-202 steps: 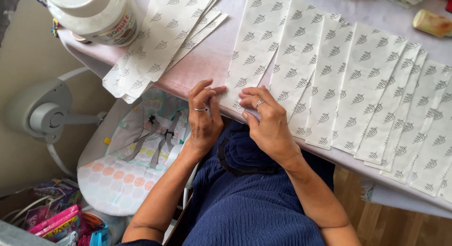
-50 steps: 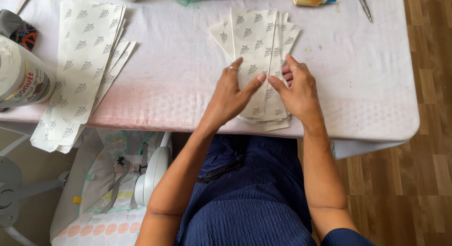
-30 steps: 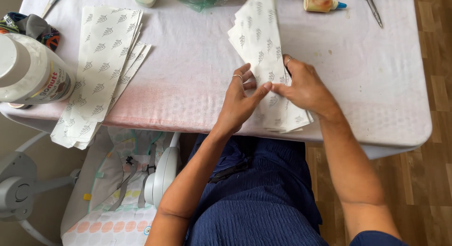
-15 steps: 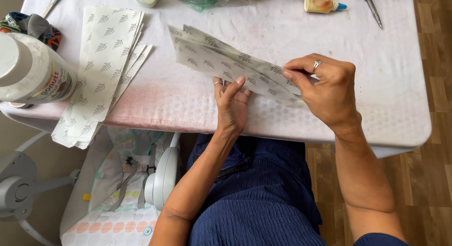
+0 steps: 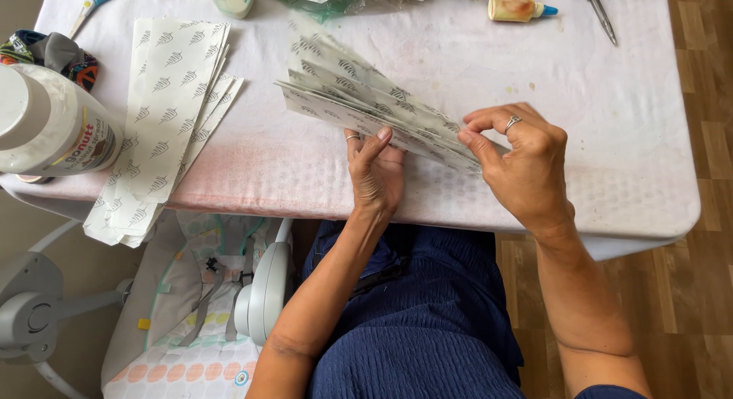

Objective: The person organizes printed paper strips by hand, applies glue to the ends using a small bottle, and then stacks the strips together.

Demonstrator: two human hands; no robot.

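A bundle of long white paper strips (image 5: 359,93) printed with small grey leaf marks is held edge-on above the table. My right hand (image 5: 519,162) pinches the bundle's near end between thumb and fingers. My left hand (image 5: 374,170) is under the bundle's middle, fingers up against its lower edge. A second stack of the same printed strips (image 5: 164,109) lies flat on the left of the table, overhanging the front edge.
The table wears a white cloth (image 5: 611,139). A big white jar (image 5: 50,124) stands at the left edge, a small glue bottle (image 5: 519,8) and scissors (image 5: 599,13) at the back. A baby bouncer (image 5: 198,315) sits on the floor to the left of my lap.
The strips lay spread on the table, then were gathered into one stack. Both hands lifted it and turned it on edge, pointing back-left.
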